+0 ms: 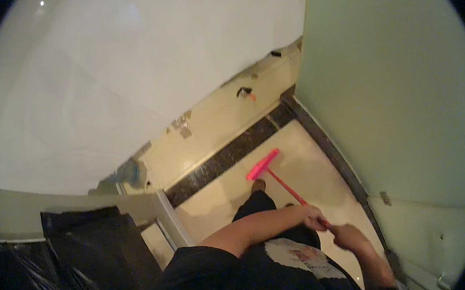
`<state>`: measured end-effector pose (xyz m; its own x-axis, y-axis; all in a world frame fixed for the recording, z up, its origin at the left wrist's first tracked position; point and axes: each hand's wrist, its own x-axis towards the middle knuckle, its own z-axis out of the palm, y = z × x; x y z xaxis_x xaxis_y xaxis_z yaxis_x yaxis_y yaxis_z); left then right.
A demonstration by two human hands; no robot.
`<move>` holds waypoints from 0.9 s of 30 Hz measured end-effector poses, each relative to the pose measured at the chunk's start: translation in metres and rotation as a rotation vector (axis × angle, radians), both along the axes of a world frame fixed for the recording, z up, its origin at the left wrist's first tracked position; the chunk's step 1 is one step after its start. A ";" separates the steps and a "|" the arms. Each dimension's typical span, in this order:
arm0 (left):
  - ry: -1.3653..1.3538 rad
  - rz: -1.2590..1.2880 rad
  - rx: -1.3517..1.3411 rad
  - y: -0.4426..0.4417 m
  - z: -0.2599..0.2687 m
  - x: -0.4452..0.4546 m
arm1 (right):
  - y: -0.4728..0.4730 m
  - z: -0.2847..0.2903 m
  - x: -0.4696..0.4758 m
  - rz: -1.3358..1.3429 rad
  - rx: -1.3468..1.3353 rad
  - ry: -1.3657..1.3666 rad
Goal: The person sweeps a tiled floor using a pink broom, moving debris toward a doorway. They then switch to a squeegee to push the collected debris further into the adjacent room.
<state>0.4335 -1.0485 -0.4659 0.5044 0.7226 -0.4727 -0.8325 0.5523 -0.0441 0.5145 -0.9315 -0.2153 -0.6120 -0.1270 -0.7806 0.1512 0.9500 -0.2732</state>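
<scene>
A long red handle runs down from a pink floor squeegee or broom head (263, 164), which is on or just above the pale tiled floor (324, 165). My left hand (313, 217) grips the handle partway along. Nearer its end, my right hand (348, 237) is closed around it. The head lies just beyond my shoe (258, 185), on the near side of a dark stone floor strip (229, 156). Whether bristles or a rubber blade are under the head cannot be told.
A large white sheet or panel (144, 69) fills the upper left. Frosted glass (388, 86) stands at right above a dark curb (329, 139). Beyond the strip lie a small black and orange item (245, 92) and scattered scraps (184, 126). Black plastic (95, 253) hangs at lower left.
</scene>
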 end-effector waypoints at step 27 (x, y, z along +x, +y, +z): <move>-0.086 0.797 -0.284 -0.142 0.016 0.048 | -0.122 0.000 -0.049 0.495 -0.074 0.054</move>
